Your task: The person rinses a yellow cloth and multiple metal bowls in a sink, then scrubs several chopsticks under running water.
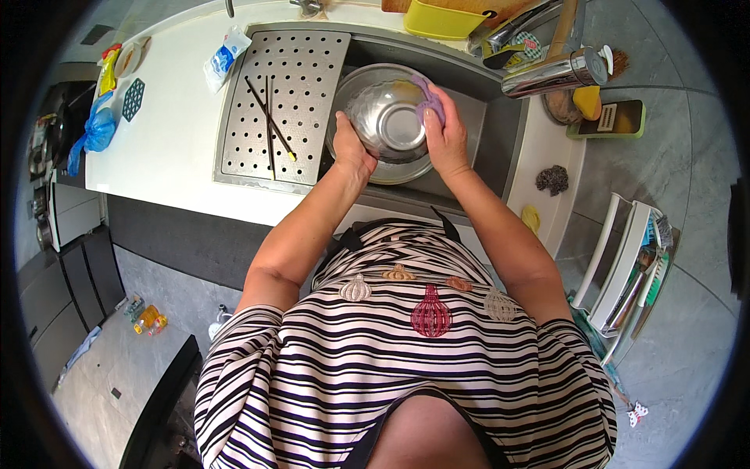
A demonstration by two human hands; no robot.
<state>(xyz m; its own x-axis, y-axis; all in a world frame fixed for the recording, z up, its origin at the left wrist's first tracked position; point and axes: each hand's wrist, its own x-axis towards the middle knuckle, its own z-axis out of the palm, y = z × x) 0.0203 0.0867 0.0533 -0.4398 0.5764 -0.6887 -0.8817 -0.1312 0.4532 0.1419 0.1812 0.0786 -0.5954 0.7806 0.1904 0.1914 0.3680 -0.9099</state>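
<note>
A clear glass bowl (pixel 387 120), its round base facing up, is held over the sink between both hands. My left hand (pixel 353 142) grips its lower left rim. In my right hand (pixel 446 132) a purple cloth (pixel 430 102) is pressed against the bowl's right side. Beneath lies a larger round clear vessel (pixel 345 97) in the dark sink basin (pixel 492 146). Just left of the basin, a pair of dark chopsticks (pixel 270 126) with light tips lies crossed on the perforated metal drain tray (pixel 299 58).
A blue-and-white plastic packet (pixel 225 58) lies left of the tray. Behind the sink stands a yellow container (pixel 442 20). A shiny metal cylinder (pixel 554 73), a grater with a green-edged tray (pixel 609 119), a steel-wool scourer (pixel 552 180) and a yellow cloth (pixel 530 218) are on the right.
</note>
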